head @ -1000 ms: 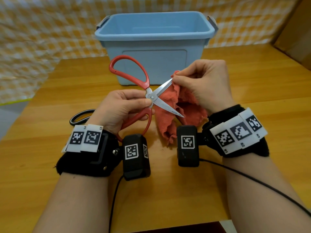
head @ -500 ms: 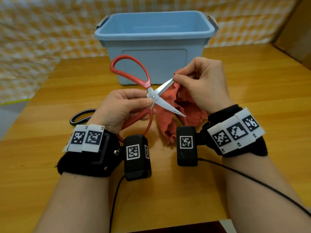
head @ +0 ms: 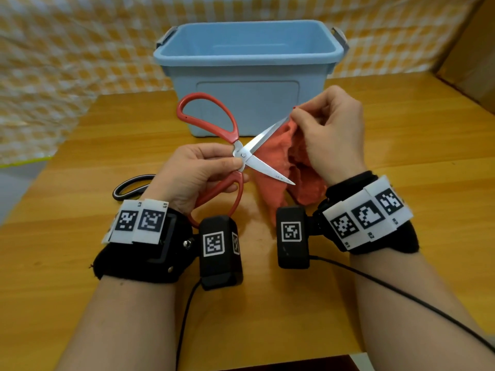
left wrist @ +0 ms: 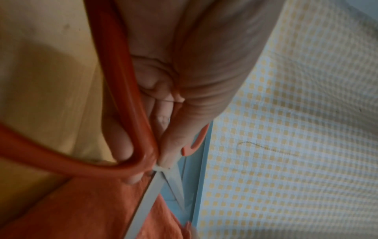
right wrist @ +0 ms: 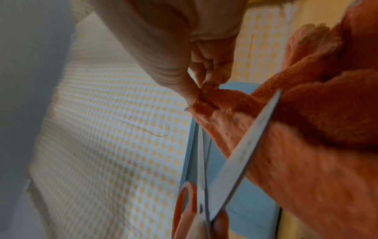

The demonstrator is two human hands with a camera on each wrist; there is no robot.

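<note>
My left hand (head: 203,170) grips red-handled scissors (head: 242,156) at the pivot and lower handle; their steel blades are spread apart. My right hand (head: 329,129) pinches an orange-red cloth (head: 276,167) around the tip of the upper blade. The rest of the cloth hangs down to the table behind the lower blade. In the left wrist view the scissors' red handle (left wrist: 126,113) runs beside my fingers, and the blades (left wrist: 155,190) point toward the cloth (left wrist: 81,210). In the right wrist view my fingertips (right wrist: 204,80) pinch the cloth (right wrist: 306,129) above a blade (right wrist: 245,145).
A light blue plastic bin (head: 249,76) stands open just behind my hands on the wooden table (head: 401,143). The black handle of a second pair of scissors (head: 132,184) lies left of my left wrist. A yellow checked cloth (head: 67,62) hangs behind the table.
My right hand has slid the cloth a little up and outward along the upper blade toward its tip. The left hand and scissors have barely moved.
</note>
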